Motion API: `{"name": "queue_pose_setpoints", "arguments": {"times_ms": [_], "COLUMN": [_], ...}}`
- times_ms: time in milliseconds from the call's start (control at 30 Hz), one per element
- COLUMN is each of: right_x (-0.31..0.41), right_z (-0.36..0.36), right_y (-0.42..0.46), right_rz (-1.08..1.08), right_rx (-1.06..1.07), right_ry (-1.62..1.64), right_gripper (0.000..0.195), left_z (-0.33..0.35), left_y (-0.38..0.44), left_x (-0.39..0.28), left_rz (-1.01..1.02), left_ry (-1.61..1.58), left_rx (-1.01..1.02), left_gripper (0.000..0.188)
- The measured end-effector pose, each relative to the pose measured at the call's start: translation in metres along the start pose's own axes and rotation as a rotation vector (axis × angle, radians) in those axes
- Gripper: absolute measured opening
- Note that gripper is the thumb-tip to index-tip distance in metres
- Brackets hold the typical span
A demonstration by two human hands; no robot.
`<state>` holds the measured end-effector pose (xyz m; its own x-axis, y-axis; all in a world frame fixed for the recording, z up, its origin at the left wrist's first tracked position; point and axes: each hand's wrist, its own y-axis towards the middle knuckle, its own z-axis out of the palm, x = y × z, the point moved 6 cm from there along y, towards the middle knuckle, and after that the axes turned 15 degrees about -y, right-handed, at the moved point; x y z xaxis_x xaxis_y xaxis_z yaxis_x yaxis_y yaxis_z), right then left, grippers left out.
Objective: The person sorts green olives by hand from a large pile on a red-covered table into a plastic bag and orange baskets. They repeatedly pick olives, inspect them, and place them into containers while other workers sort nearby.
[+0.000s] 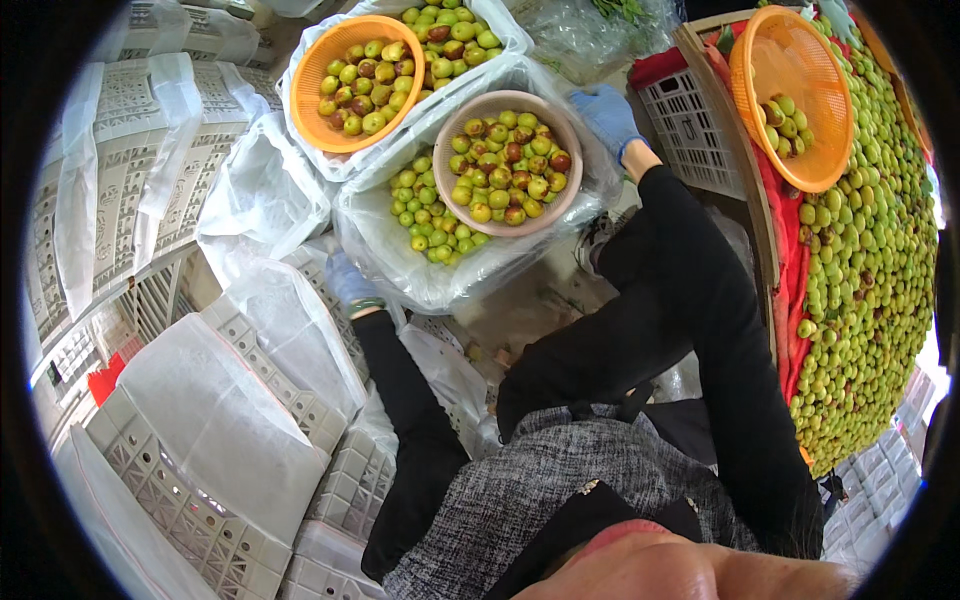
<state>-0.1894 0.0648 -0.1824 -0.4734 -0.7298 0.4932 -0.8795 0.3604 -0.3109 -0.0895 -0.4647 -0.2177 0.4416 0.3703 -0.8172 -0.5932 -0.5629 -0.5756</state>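
Note:
My left hand (351,281), in a blue glove, is at the near left side of a crate lined with clear plastic (442,289). My right hand (609,120), gloved alike, grips the same crate at its right side; its fingertips are partly hidden by the liner. Green jujubes (429,214) lie inside this crate. A pinkish-beige plastic colander (448,196), full of green and brown-red jujubes (510,169), rests on top of them, towards the right. Behind it, an orange colander (304,105) of jujubes sits on a second lined crate (517,37).
At the right, a wooden-edged table (763,225) with red cloth (791,300) bears a heap of jujubes (862,322) and an orange colander (817,146). Below it stands a white crate (694,135). Grey crates with white liners (225,420) are stacked at the left.

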Motion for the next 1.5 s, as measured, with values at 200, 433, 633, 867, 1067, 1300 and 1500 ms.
{"name": "queue_pose_setpoints", "arguments": {"times_ms": [200, 433, 633, 867, 1067, 1300, 1500], "right_x": [0.029, 0.002, -0.001, -0.066, -0.078, -0.047, -0.010], "right_z": [-0.026, -0.044, -0.045, -0.027, 0.033, -0.054, -0.086], "right_y": [-0.011, -0.024, -0.035, -0.037, -0.080, -0.094, -0.101], "right_rz": [-0.117, -0.019, -0.256, -0.038, -0.233, 0.215, 0.056], "right_rx": [-0.107, -0.177, -0.197, 0.147, 0.891, 0.689, 0.590], "right_ry": [0.165, 0.448, 0.400, -0.370, -0.691, 0.216, 0.320], "right_gripper": [0.025, 0.023, 0.022, 0.052, 0.038, 0.030, 0.025], "left_z": [0.004, -0.013, -0.058, -0.076, -0.060, -0.011, 0.005], "left_y": [-0.005, -0.055, -0.044, -0.057, -0.098, -0.121, -0.152], "left_x": [-0.056, -0.033, -0.004, 0.046, 0.053, -0.026, -0.057], "left_rz": [0.485, 0.621, 0.568, 0.465, 0.023, -0.225, -0.066], "left_ry": [0.354, -0.131, -0.096, 0.454, 0.247, -0.232, -0.208], "left_rx": [-0.141, -0.193, 0.071, -0.051, 0.283, 0.459, 0.509], "left_gripper": [0.033, 0.015, 0.016, 0.032, 0.033, 0.023, 0.014]}}
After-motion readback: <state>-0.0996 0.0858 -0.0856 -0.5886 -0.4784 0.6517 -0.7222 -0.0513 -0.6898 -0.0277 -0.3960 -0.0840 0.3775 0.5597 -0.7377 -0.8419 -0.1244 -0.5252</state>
